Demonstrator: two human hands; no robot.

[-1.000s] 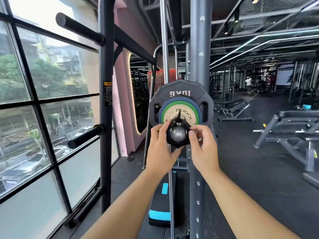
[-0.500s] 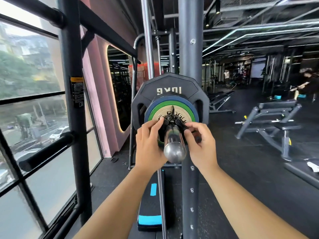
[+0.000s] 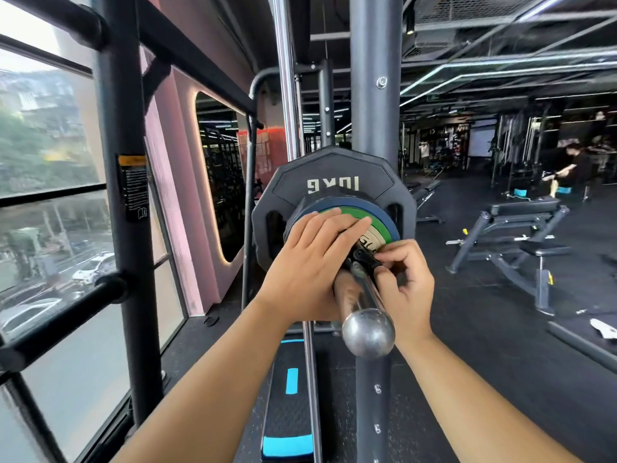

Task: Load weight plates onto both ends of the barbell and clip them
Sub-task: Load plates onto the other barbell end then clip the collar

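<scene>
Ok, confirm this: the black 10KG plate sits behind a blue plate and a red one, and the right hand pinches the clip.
Wrong on one colour: the head view shows a green plate, not a red one, with the blue plate. The black 10KG plate sits behind them; the right hand pinches the clip.

A black-and-blue step platform (image 3: 288, 412) lies on the dark gym floor near a black rack upright (image 3: 117, 95) bearing a warning label (image 3: 133, 187), with cars (image 3: 95, 267) parked beyond the window (image 3: 50, 228) at left and a person (image 3: 567, 165) behind an adjustable bench (image 3: 521, 228) at right.
</scene>
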